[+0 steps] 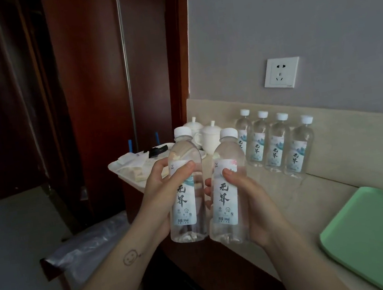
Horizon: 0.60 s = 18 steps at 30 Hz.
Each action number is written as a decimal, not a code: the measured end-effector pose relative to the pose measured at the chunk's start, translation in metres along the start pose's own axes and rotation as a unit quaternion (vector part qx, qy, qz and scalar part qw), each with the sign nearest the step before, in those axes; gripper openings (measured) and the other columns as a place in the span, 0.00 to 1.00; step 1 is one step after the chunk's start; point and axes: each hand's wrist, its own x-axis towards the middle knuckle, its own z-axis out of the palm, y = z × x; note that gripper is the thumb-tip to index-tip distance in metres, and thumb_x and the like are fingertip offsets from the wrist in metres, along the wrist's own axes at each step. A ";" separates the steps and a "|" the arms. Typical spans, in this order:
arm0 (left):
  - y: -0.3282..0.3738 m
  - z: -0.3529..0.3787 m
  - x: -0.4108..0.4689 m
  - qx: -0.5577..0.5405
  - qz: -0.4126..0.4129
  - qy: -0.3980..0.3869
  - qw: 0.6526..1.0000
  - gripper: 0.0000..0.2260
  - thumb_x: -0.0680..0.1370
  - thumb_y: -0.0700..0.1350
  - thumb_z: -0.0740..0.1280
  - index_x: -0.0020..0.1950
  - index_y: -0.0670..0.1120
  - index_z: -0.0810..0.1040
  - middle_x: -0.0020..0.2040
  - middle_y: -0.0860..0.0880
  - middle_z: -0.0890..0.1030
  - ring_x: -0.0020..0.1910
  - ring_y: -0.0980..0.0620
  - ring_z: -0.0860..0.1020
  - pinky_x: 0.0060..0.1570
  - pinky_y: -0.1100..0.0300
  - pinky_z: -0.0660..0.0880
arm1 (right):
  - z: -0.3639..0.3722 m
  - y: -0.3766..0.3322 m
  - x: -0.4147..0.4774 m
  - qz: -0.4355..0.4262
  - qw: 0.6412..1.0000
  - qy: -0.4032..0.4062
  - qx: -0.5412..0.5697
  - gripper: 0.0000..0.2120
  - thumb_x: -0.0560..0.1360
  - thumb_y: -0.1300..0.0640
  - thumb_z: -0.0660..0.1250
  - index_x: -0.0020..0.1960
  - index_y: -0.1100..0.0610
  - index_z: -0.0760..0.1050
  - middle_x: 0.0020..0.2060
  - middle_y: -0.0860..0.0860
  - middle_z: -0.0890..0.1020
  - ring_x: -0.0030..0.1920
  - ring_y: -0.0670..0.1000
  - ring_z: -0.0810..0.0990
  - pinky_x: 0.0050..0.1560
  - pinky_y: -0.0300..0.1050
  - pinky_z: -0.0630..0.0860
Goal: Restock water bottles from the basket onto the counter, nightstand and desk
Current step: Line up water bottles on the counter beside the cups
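Left hand (160, 192) and right hand (258, 205) both have most of their fingers hidden behind the bottles they grip; only the thumbs and a few fingertips show. The left hand is clamped round the left bottle (188, 201), thumb laid across the top of its label. The right hand is wrapped round the right bottle (227, 193), thumb pressed on the label's upper part.

Both bottles are upright, capped in white and side by side, held in the air above the near edge of the tabletop (289, 195). The small print low on their labels is too fine to read.

A row of four bottles (273, 145) stands on the tabletop against the back wall. To their left are white lidded cups (210, 137), partly hidden by the held bottles. The items on the white tray (125, 169) are too blurred to make out. A green tray (380, 234) is cut off at the right and bottom edges.
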 end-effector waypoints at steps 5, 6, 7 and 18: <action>-0.008 -0.006 0.038 0.001 -0.015 -0.047 0.999 0.28 0.61 0.55 0.76 0.59 0.51 0.76 0.46 0.44 0.86 0.42 0.45 0.85 0.35 0.56 0.80 | -0.003 0.001 0.026 -0.034 0.999 0.012 -0.009 0.31 0.67 0.51 0.76 0.64 0.66 0.74 0.49 0.61 0.82 0.46 0.56 0.83 0.43 0.48 0.80; -0.010 -0.009 0.046 0.003 -0.019 -0.056 0.998 0.28 0.61 0.55 0.76 0.59 0.51 0.76 0.46 0.44 0.86 0.43 0.44 0.85 0.35 0.56 0.80 | -0.002 0.002 0.031 -0.042 0.999 0.018 -0.011 0.30 0.68 0.51 0.75 0.64 0.66 0.74 0.50 0.61 0.82 0.47 0.57 0.83 0.44 0.49 0.80; -0.011 -0.011 0.055 0.005 -0.024 -0.065 0.998 0.29 0.61 0.55 0.76 0.59 0.52 0.76 0.46 0.44 0.86 0.44 0.44 0.85 0.36 0.55 0.80 | -0.001 0.002 0.037 -0.050 0.998 0.024 -0.012 0.29 0.69 0.52 0.74 0.64 0.65 0.74 0.51 0.62 0.82 0.49 0.58 0.83 0.45 0.49 0.80; -0.012 -0.037 0.132 0.010 -0.050 -0.168 0.984 0.29 0.64 0.54 0.75 0.63 0.50 0.74 0.48 0.45 0.86 0.44 0.44 0.85 0.35 0.55 0.80 | 0.011 0.016 0.090 -0.099 0.990 0.096 -0.011 0.27 0.69 0.51 0.74 0.61 0.64 0.76 0.47 0.58 0.84 0.46 0.55 0.85 0.41 0.46 0.80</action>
